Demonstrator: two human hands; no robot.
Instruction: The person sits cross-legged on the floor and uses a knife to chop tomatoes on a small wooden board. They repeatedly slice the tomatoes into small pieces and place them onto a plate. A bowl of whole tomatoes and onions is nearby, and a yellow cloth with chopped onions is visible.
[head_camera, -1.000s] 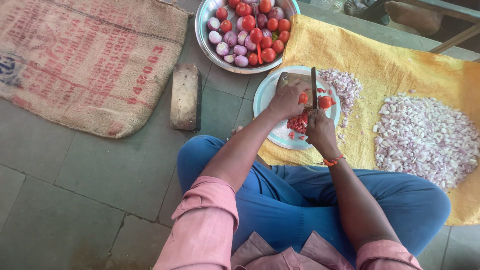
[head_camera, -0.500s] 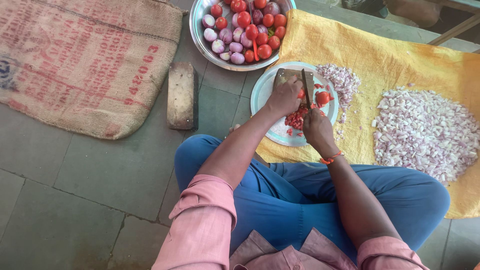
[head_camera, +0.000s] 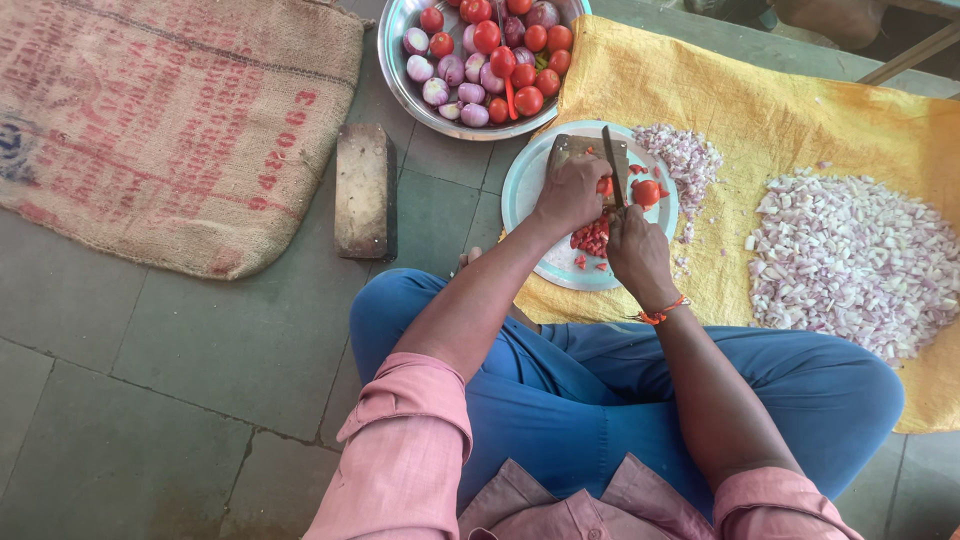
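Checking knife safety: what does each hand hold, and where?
Right hand holds the knife by its handle; left hand presses a tomato on the plate.

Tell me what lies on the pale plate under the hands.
On the plate: a small board, chopped tomato pieces and a tomato chunk beside the knife. Whatever lies beneath the left hand and right hand is hidden.

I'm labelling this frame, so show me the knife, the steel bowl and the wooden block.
knife (head_camera: 616, 172), head view, flat of the blade.
steel bowl (head_camera: 398, 75), head view, bare left rim.
wooden block (head_camera: 362, 190), head view, middle of its top face.
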